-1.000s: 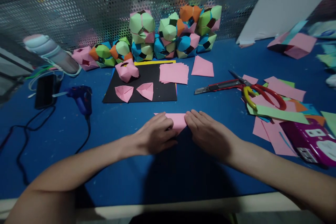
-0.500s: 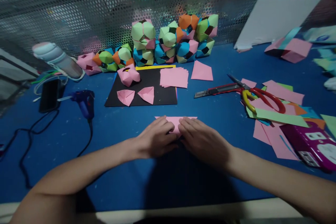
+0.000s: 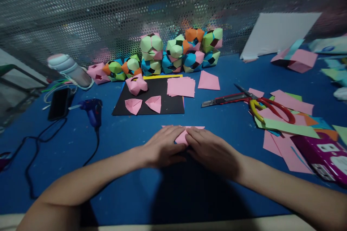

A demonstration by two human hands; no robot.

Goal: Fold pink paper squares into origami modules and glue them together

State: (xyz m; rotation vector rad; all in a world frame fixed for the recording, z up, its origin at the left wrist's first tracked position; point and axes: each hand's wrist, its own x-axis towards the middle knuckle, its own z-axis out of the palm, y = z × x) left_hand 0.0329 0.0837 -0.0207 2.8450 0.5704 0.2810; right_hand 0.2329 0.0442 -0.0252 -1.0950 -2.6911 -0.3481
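A pink sheet of origami paper (image 3: pixel 181 137), folded to a triangle with its point towards me, lies on the table between my hands. My left hand (image 3: pixel 165 145) holds its left side, fingers across the top edge and thumb lower down. On the right side, my right hand (image 3: pixel 207 148) grips it with bent fingers near the top edge, fingertips close to the left ones. Much of the paper is hidden beneath the fingers. Beyond it, two folded pink pieces (image 3: pixel 133 105) and a pink paper shape (image 3: pixel 137 84) sit on black card (image 3: pixel 170 108), beside stacked pink squares (image 3: pixel 181 86).
Several folded paper balls (image 3: pixel 151 46) line the mesh panel (image 3: pixel 108 14). A glue gun (image 3: pixel 93 111), phone (image 3: pixel 59 104) and bottle (image 3: pixel 71 71) stand left. To the right lie a cutter (image 3: pixel 225 99), scissors (image 3: pixel 276 111), paper scraps (image 3: pixel 287 151) and a purple box (image 3: pixel 322 158).
My left hand's fingers have straightened and slid right along the top edge, closer to my right hand. The view has tilted up slightly, so everything appears lower.
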